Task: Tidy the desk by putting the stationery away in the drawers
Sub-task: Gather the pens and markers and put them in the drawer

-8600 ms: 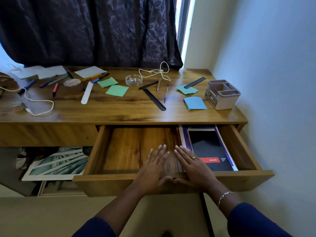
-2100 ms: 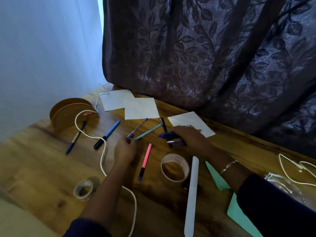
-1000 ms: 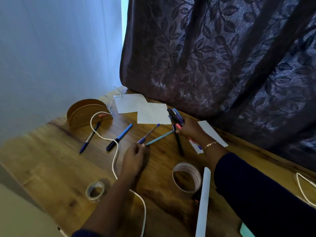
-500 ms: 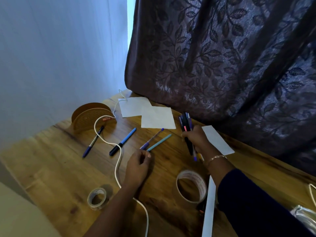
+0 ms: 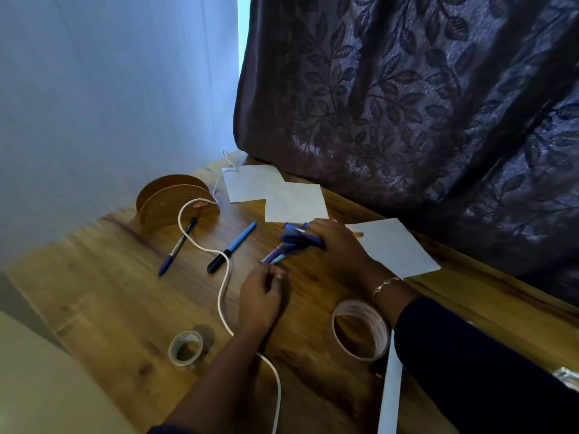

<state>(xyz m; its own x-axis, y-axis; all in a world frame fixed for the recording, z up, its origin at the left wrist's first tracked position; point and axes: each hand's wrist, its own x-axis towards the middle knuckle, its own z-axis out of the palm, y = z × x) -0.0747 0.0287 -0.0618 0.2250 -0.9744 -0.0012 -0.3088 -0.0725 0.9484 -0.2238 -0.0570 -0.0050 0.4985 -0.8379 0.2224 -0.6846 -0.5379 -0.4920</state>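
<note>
Gathering step: right hand (image 5: 338, 245) grips a bunch of pens (image 5: 297, 241) on the desk (image 5: 109, 292); left hand (image 5: 260, 296) curled beside their tips, grip unclear; next prob. needs the blue pen (image 5: 233, 245) & drawer, not in view.

**Gathering pens on a cluttered desk**

Gripping a bundle of pens (image 5: 297, 242) in the right hand (image 5: 338, 245), low over the desk (image 5: 109, 308), beside a paper sheet (image 5: 391, 245). Curling the left hand (image 5: 260, 296) just below the bundle's tips; touching or not, hard to tell. Left of the hands, lying loose: a marker (image 5: 233, 245) and a dark pen (image 5: 177, 247), with a cable (image 5: 225, 277) winding past both. Farther back, a spool (image 5: 175, 202) and two overlapped sheets (image 5: 294, 202). Nearer, a small tape roll (image 5: 186, 344), a large tape roll (image 5: 360, 330) and a ruler (image 5: 390, 386). Behind, a leaf-patterned curtain (image 5: 407, 104).
</note>
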